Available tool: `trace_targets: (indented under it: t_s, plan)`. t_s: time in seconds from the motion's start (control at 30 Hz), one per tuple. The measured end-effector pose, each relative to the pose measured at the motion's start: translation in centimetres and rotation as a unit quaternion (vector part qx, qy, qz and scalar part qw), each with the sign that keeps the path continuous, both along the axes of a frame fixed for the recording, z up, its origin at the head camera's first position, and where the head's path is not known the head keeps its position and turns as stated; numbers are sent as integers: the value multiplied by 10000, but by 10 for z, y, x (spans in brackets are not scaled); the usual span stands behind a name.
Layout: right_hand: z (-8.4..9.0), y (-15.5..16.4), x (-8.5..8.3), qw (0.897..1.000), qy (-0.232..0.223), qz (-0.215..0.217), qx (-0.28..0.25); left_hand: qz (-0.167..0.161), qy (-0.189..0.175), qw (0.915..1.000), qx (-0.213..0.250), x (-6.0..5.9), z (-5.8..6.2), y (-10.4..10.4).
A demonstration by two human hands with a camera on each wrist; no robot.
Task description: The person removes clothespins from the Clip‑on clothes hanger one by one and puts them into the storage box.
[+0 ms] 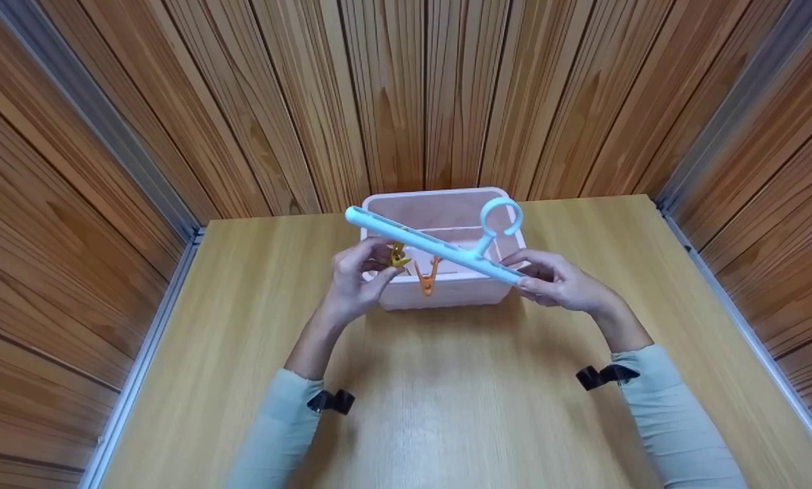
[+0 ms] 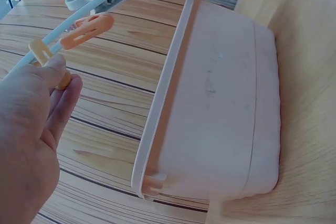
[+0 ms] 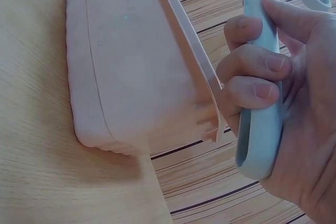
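A light blue clothes hanger [image 1: 416, 239] is held up over a pale pink bin, tilted with its left end higher. My right hand [image 1: 560, 280] grips the hanger's right end; in the right wrist view the fingers curl around the blue bar [image 3: 262, 135]. Between thumb and fingers of my left hand [image 1: 352, 280] is a yellow clothespin [image 1: 398, 255], right at the hanger's bar. An orange clothespin [image 1: 427, 280] hangs from the bar a little to its right. In the left wrist view the yellow clothespin [image 2: 40, 51] overlaps the bar, partly hidden by the thumb.
The pink bin [image 1: 439, 296] stands on the wooden table [image 1: 460, 394] near its back edge, just beneath the hanger. Wood-panelled walls [image 1: 399, 102] enclose the back and both sides, with metal rails [image 1: 140, 360] along the table's sides.
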State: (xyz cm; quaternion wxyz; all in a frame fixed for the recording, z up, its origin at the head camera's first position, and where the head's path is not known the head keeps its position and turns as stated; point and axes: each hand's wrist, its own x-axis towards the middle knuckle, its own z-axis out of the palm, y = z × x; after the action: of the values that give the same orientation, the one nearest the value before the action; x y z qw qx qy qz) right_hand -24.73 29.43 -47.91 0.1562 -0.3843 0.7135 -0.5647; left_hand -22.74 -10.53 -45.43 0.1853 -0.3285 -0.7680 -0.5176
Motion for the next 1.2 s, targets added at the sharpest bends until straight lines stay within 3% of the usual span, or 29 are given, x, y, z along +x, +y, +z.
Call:
trace_targets:
  t_s: [0.3,0.53,0.83,0.93,1.2]
  plan:
    - [1,4,1,9994,58,-266,200,-94,-482,9988,-43,-3,-1,-2]
    - [1,9,2,9983,113,-485,314,-167,-1183,9928,-46,-3,-1,-5]
    - [1,19,2,9987,36,-494,-156,-331,-1890,9813,164,0,-1,-10]
    - [2,24,2,9976,33,-631,-265,-261,-1990,9794,231,0,-2,-13]
    - [-2,28,4,9963,126,-844,35,14,-2128,9761,444,-9,-6,-20]
